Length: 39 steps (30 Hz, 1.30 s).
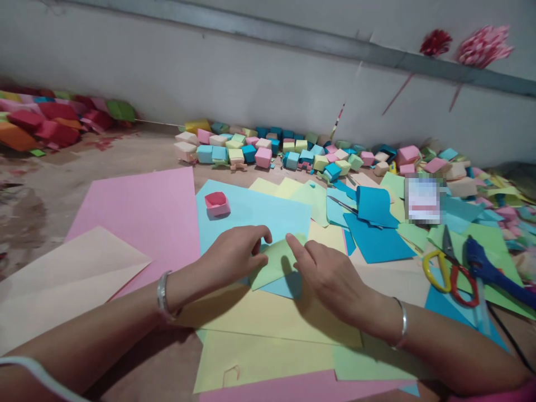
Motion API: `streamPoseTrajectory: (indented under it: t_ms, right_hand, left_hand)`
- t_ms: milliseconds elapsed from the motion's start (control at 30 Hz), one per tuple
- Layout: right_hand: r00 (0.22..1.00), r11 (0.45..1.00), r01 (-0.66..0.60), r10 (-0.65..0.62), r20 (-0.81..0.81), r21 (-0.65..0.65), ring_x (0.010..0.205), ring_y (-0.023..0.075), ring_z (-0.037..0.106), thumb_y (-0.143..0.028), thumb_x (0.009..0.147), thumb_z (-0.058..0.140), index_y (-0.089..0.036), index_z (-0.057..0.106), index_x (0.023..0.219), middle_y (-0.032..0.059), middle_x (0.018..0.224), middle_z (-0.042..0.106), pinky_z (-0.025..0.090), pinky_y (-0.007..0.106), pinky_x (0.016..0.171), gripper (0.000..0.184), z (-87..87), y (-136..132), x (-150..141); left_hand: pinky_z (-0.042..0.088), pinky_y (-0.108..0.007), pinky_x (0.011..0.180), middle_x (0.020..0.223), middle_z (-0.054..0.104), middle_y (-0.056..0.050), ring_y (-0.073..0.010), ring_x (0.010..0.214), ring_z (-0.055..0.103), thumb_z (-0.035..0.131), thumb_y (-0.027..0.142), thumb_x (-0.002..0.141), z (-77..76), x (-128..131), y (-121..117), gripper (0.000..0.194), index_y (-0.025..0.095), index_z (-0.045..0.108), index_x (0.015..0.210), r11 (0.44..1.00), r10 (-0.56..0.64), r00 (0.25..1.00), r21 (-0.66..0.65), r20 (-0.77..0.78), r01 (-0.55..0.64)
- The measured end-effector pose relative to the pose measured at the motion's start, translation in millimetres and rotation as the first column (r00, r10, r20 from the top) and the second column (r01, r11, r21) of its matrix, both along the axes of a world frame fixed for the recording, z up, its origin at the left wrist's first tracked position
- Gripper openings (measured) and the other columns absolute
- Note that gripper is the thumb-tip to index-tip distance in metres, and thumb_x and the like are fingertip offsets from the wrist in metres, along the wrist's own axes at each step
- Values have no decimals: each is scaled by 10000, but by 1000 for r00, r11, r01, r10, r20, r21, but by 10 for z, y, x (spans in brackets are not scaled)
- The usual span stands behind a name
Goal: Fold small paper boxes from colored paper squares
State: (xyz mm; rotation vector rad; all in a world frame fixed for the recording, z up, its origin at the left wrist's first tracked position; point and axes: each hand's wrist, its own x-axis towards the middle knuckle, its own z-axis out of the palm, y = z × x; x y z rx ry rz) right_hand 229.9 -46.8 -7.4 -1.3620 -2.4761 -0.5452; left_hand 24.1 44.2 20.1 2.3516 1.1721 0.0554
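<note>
A small light-green sheet of paper (272,263) lies tilted over blue paper, between my two hands. My left hand (234,251) is at its left edge, with thumb and index finger curved and apart. From the other side, my right hand (330,276) reaches over the paper's right edge, index finger stretched out and casting a shadow on it. Its lower fingers are partly hidden. Neither hand visibly grips the sheet. Behind my left hand stands a small open pink paper box (217,205) on a light-blue sheet (251,206).
Large pink (142,218), cream (62,273) and yellow sheets (268,357) spread around. Scissors (452,273) with yellow and red handles lie right, beside a blue glue gun (486,262). Darker scissors (341,205) rest among blue papers. Several folded paper cubes (263,157) line the wall.
</note>
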Motion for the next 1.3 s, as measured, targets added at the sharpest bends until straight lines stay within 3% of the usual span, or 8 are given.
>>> streamPoseTrajectory:
  t_ms: [200, 367, 467, 567, 700, 933, 1067, 1300]
  right_hand:
    - [978, 998, -50, 41, -203, -38, 536, 109, 355, 9, 826, 404, -141, 605, 845, -10, 605, 486, 192, 277, 483, 252, -88, 115, 32]
    - [937, 977, -80, 141, -320, 195, 573, 104, 445, -45, 893, 461, -143, 613, 846, -2, 622, 558, 278, 265, 511, 187, 36, 112, 59]
    - [922, 952, -166, 242, -301, 259, 601, 118, 510, -99, 919, 482, -125, 626, 967, 22, 666, 622, 324, 271, 514, 154, 151, 54, 74]
    - [908, 933, -259, 323, -266, 249, 656, 132, 570, -104, 927, 441, -109, 630, 1022, 50, 734, 664, 371, 271, 523, 211, 237, 2, 83]
    - [880, 882, -359, 429, -205, 307, 730, 167, 614, -119, 931, 394, -54, 629, 1050, 110, 823, 685, 432, 286, 543, 271, 280, -11, 79]
    - [868, 881, -380, 445, -220, 283, 757, 176, 645, -99, 916, 414, -34, 622, 1058, 120, 818, 697, 488, 283, 570, 260, 290, 22, 91]
    - [866, 892, -372, 433, -249, 257, 746, 168, 643, -111, 929, 399, -53, 618, 1104, 104, 811, 692, 477, 279, 562, 286, 301, 17, 82]
    - [862, 848, -354, 459, -215, 394, 753, 189, 630, -154, 892, 505, -40, 629, 1036, 125, 807, 682, 457, 302, 574, 222, 174, 49, 69]
  left_hand:
    - [284, -258, 561, 608, 484, 36, -125, 570, 428, 550, 263, 784, 84, 34, -107, 118, 182, 633, 813, 988, -24, 983, -145, 181, 51]
    - [417, -302, 711, 854, 557, -22, -187, 814, 537, 602, 529, 797, 155, 30, -86, 434, 191, 610, 1068, 884, 271, 865, -464, 421, -51]
    - [411, -411, 952, 1262, 538, -124, -292, 1197, 485, 578, 628, 790, 125, -8, -88, 698, 212, 472, 1341, 641, 471, 719, -758, 511, 119]
    - [343, -485, 1050, 1418, 461, -158, -345, 1307, 419, 664, 603, 738, 84, -33, -172, 885, 219, 337, 1466, 364, 496, 737, -880, 460, 305]
    - [381, -439, 1026, 1417, 468, -140, -333, 1280, 439, 828, 385, 642, 116, -6, -314, 1056, 235, 244, 1508, 437, 359, 816, -854, 453, 282]
    - [432, -236, 683, 916, 576, -15, -138, 804, 544, 770, 289, 723, 127, 31, -247, 430, 180, 576, 1090, 378, 384, 735, -821, 559, 427]
    - [417, -234, 664, 939, 559, -18, -153, 836, 526, 783, 328, 716, 89, 23, -223, 467, 197, 570, 1112, 405, 359, 731, -803, 580, 438]
    - [413, -226, 682, 991, 571, -28, -140, 838, 516, 818, 387, 675, 59, 37, -298, 552, 206, 582, 1141, 284, 307, 766, -823, 565, 493]
